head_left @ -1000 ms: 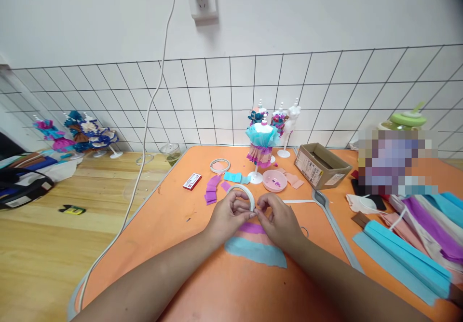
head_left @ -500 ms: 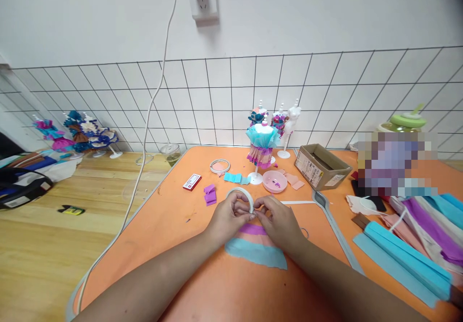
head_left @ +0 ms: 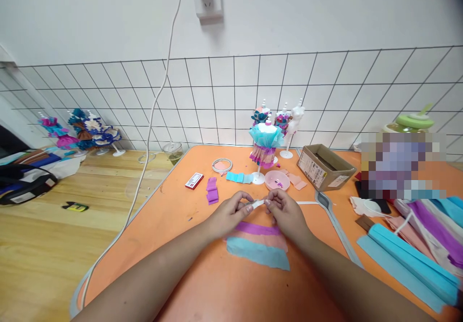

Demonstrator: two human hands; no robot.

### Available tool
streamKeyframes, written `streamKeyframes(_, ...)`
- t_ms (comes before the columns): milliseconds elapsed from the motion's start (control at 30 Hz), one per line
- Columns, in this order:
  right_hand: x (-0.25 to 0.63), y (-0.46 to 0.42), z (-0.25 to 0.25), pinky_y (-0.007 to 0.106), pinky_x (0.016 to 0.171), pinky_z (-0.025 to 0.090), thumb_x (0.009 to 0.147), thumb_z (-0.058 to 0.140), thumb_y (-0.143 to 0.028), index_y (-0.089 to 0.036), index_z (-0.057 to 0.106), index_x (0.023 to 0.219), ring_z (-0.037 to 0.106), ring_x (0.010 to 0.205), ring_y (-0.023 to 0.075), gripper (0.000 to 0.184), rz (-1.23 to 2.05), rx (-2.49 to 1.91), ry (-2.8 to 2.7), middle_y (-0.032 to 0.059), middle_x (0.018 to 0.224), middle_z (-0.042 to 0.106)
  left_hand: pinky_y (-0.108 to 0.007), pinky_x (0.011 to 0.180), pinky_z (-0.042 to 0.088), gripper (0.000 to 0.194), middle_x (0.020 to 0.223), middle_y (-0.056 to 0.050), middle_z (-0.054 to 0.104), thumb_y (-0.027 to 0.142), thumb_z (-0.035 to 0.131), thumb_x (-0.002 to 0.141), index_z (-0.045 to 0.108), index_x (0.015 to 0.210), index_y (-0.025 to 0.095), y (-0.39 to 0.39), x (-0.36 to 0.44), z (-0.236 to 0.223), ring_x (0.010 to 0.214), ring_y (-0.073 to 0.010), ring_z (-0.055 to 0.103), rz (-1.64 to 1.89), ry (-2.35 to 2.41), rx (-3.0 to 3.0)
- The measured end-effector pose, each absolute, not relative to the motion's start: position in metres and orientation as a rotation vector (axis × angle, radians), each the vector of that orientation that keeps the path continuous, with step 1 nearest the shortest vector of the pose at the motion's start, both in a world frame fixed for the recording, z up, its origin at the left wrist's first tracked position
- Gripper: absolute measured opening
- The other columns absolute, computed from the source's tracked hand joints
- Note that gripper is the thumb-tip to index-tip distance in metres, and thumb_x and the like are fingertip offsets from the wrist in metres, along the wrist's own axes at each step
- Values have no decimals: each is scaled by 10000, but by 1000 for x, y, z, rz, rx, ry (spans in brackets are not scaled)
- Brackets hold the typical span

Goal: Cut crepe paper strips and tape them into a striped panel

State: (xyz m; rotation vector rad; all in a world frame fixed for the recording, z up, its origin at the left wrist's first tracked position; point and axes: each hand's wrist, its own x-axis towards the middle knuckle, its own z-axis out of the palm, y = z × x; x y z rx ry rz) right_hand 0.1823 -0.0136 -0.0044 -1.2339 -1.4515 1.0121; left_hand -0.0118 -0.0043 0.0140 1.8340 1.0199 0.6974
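Observation:
My left hand (head_left: 229, 214) pinches a roll of white tape (head_left: 258, 203) between thumb and fingers. The roll is now turned so that only a short pale band shows, the rest being hidden. At the band's right end, the fingertips of my right hand (head_left: 286, 216) are closed on the tape. Below both hands, layered strips of crepe paper lie on the table: purple (head_left: 259, 229), peach (head_left: 262, 241) and light blue (head_left: 257, 255). Farther back stands a small dress form (head_left: 266, 141) in a blue, purple and peach paper dress.
Folded purple paper (head_left: 212, 190), a red-and-white box (head_left: 194, 181), another tape roll (head_left: 222, 165), blue paper pieces (head_left: 237, 177) and a pink dish (head_left: 277, 181) lie beyond my hands. A cardboard box (head_left: 325, 167) and crepe rolls (head_left: 412, 259) are at right. A white cable (head_left: 148, 138) hangs at left.
The tape roll has turned from showing its ring to showing a narrow band. My right hand has shifted slightly right and up. The view has swung a little left.

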Motion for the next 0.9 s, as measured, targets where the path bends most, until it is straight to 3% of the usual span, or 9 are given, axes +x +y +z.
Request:
streamKeyframes(100,186,-10,-5,215,421,452,757,613,-409,-213,477,897,577,645,157,277,1193,-1194,-1249,-8,721,587,-217,512,263,326,584,60,403,458,441,890,541,1085,216,-3,-16,19,537,-114,387,729,1108,1953)
streamKeyframes(233,188,-10,0,243,505,530,734,643,-370,-218,496,1154,628,769,185,469,1295,-1182,-1249,17,801,632,-222,525,282,264,599,47,445,410,430,899,585,979,212,-1,-19,20,550,-116,418,739,1192,2072)
streamKeyframes(367,187,-11,3,249,559,546,751,610,-363,-182,611,1010,633,857,202,316,1402,-1230,-1280,57,862,654,-219,514,287,253,597,44,463,403,435,892,591,942,211,2,-22,20,537,-110,422,725,1239,2086)
streamKeyframes(600,189,-4,-5,214,479,495,692,648,-288,-180,615,827,604,703,163,176,1282,-1378,-1304,24,721,634,-226,503,287,272,630,27,532,450,464,855,589,877,209,7,-27,22,550,-124,456,579,1339,2190)
streamKeyframes(767,193,-3,-3,196,452,475,692,645,-291,-184,599,801,593,677,150,160,1258,-1383,-1290,12,698,616,-271,670,344,211,583,21,529,300,453,841,549,689,190,11,-33,25,623,-143,488,541,1353,2459)
streamKeyframes(900,192,-7,1,221,441,490,668,663,-284,-168,593,769,620,648,166,169,1340,-1391,-1296,39,722,646,-296,697,333,262,566,9,542,337,444,845,533,652,183,13,-40,29,596,-144,480,532,1387,2571)
